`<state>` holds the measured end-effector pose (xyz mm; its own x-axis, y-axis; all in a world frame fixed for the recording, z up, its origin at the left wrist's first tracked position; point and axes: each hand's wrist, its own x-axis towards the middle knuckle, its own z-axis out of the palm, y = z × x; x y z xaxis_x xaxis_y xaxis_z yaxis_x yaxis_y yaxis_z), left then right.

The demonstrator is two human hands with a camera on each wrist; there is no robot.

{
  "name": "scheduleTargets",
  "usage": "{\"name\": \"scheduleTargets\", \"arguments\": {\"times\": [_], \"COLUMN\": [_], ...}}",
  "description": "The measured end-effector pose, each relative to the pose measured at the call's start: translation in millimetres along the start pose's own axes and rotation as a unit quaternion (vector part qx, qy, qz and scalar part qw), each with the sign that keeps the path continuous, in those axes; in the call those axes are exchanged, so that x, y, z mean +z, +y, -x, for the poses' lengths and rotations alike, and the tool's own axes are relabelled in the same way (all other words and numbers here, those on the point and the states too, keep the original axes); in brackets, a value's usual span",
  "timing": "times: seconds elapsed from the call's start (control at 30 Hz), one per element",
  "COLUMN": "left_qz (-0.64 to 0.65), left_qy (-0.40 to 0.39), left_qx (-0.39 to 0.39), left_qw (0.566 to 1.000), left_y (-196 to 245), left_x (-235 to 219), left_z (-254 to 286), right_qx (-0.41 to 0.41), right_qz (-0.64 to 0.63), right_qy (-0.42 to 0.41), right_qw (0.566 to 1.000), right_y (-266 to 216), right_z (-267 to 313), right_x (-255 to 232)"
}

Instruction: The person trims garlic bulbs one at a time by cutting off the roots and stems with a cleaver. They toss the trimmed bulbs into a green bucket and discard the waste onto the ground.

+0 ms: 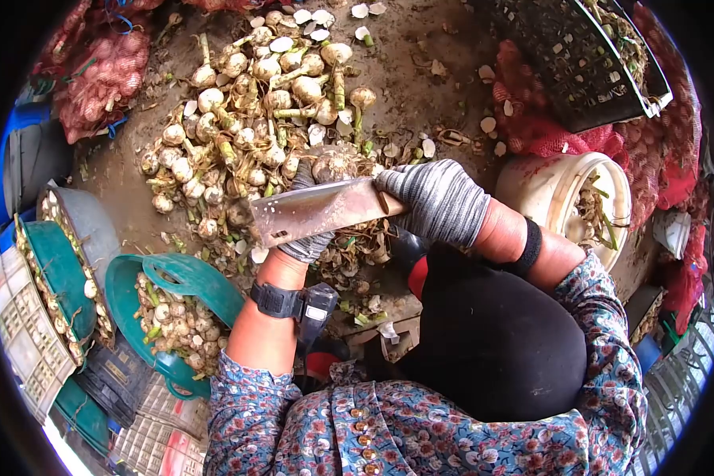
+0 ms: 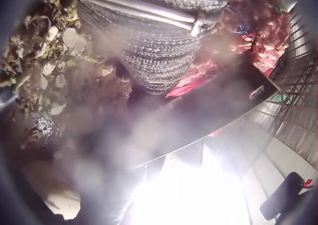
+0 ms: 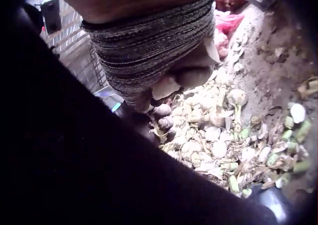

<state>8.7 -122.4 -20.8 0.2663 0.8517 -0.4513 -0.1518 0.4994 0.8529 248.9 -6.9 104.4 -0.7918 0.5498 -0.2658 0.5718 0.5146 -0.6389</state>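
In the head view my right hand (image 1: 440, 200), in a striped grey glove, grips the handle of a broad cleaver (image 1: 325, 213). The blade lies across my gloved left hand (image 1: 308, 244) and hides most of it. Beyond the blade's upper edge, the left fingers curl beside a garlic bulb (image 1: 335, 163). In the left wrist view the left glove (image 2: 159, 51) is above the dark blade (image 2: 213, 113). The right glove (image 3: 154, 51) hangs over heaped garlic (image 3: 216, 118) in the right wrist view; its fingertips are partly hidden.
Garlic with stems (image 1: 238, 131) is heaped on the dirt floor. A teal basket of bulbs (image 1: 119, 297) stands left, a white bucket (image 1: 523, 178) right. A black crate (image 1: 559, 59) is at upper right, with red net bags (image 1: 103, 83) on both sides.
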Motion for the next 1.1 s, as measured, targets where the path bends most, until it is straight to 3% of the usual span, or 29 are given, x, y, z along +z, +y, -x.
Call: {"name": "scheduleTargets", "arguments": {"times": [0.1, 0.17, 0.2, 0.27, 0.3, 0.33, 0.37, 0.43, 0.47, 0.5, 0.53, 0.6, 0.63, 0.67, 0.7, 0.73, 0.77, 0.83, 0.93, 1.03, 1.1], "left_qz": [-0.011, -0.197, -0.304, -0.564, -0.566, -0.567, -0.588, -0.403, -0.166, -0.14, -0.207, -0.254, -0.178, -0.355, -0.275, -0.4, -0.487, -0.648, -0.705, -0.615, -0.615], "left_qy": [0.038, 0.077, 0.101, 0.118, 0.137, 0.156, 0.145, 0.218, 0.286, 0.226, 0.204, 0.201, 0.203, 0.226, 0.227, 0.239, 0.225, 0.05, 0.05, 0.099, 0.107], "left_qx": [0.051, 0.114, 0.151, 0.244, 0.267, 0.289, 0.304, 0.216, 0.095, 0.126, 0.168, 0.245, 0.192, 0.209, 0.075, 0.07, 0.003, -0.122, -0.113, -0.113, -0.013], "left_qw": [0.998, 0.971, 0.935, 0.78, 0.768, 0.755, 0.736, 0.862, 0.939, 0.956, 0.942, 0.914, 0.944, 0.883, 0.931, 0.882, 0.844, 0.75, 0.698, 0.774, 0.781], "left_y": [9, -4, -10, -1, 4, 39, 38, 38, 60, 98, 109, 111, 127, 132, 157, 169, 191, 233, 234, 231, 212], "left_x": [11, 13, 12, 16, 16, 27, 25, 37, 57, 68, 72, 56, 55, 30, 21, -2, -14, -48, -70, -43, -20], "left_z": [-3, 5, 6, -2, 5, 10, 7, 4, 5, 18, 26, 37, 54, 70, 99, 126, 155, 205, 239, 175, 110], "right_qx": [0.004, 0.013, 0.023, 0.033, 0.034, 0.036, 0.045, 0.118, 0.155, 0.234, 0.271, 0.22, 0.243, 0.248, 0.258, 0.271, 0.278, 0.276, 0.268, 0.263, 0.255], "right_qz": [0.01, 0.019, 0.022, 0.027, 0.028, 0.029, 0.029, 0.018, 0.013, -0.024, 0.021, 0.037, -0.006, -0.011, -0.017, -0.028, -0.04, -0.056, -0.116, -0.142, -0.144], "right_qy": [-0.015, -0.014, -0.01, -0.006, -0.007, -0.008, -0.032, -0.004, 0.009, 0.07, 0.044, 0.095, 0.117, 0.131, 0.126, 0.12, 0.136, 0.175, 0.204, 0.198, 0.204], "right_qw": [1.0, 1.0, 0.999, 0.999, 0.999, 0.999, 0.998, 0.993, 0.988, 0.97, 0.961, 0.97, 0.963, 0.96, 0.958, 0.955, 0.95, 0.943, 0.935, 0.934, 0.934], "right_y": [0, 4, 7, 16, 22, 25, 25, 45, 61, 88, 97, 96, 92, 83, 84, 84, 88, 95, 96, 89, 90], "right_z": [-1, -2, -3, -4, -4, -4, -6, -8, -9, -11, 0, 5, 6, 7, 6, 7, 9, 11, 5, -6, -9], "right_x": [4, 11, 16, 27, 33, 35, 34, 51, 61, 62, 53, 57, 62, 57, 52, 52, 54, 53, 51, 47, 47]}}
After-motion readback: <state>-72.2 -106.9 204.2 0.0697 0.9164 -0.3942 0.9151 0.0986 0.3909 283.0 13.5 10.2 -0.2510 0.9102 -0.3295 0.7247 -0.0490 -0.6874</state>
